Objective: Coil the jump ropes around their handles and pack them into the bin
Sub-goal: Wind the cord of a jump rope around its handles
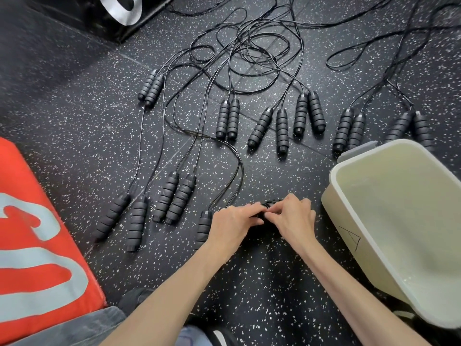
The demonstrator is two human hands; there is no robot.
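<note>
Several black jump ropes with ribbed foam handles lie in pairs on the speckled floor, their cords tangled at the top middle (252, 48). My left hand (232, 226) and my right hand (294, 218) meet low in the middle, both gripping a black handle wound with cord (268, 206). A cord (239, 168) runs from it up into the tangle. Another handle (204, 227) sticks out beside my left hand, partly hidden by it. The cream bin (331, 196) stands at the right, tilted, with nothing in it.
A red pad with grey lettering (37, 245) lies at the left. Handle pairs lie at left (119, 218), centre-left (174, 198) and across the middle (228, 119). A black bag with a white strap (119, 8) is at the top left.
</note>
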